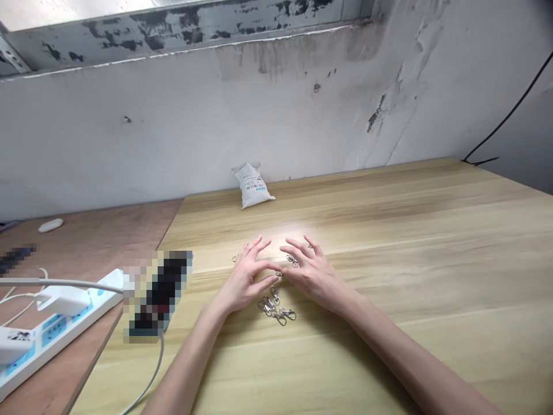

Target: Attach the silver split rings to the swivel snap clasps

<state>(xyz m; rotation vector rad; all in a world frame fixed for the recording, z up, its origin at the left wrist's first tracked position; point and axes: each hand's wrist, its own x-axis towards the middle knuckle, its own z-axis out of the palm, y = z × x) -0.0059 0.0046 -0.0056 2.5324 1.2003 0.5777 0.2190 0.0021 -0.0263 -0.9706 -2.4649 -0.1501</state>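
Observation:
My left hand (248, 275) is over the table with its thumb and index finger brought together on a small metal swivel clasp (279, 274). My right hand (311, 275) meets it from the other side, its index fingertip at the same clasp and its thumb hidden; the other fingers of both hands are spread. Below the hands lies a loose group of several silver swivel clasps (268, 306). More small metal pieces (292, 261) show by the right fingers, partly covered. A small ring (234, 259) lies left of my left hand.
A white plastic packet (254, 187) stands near the wall. To the left are a blurred-out dark device (162, 294) with a cable, a white power strip (56, 331) with plugs, and a white oval object (50, 225) on a brown board. A black cable (510, 106) hangs at right.

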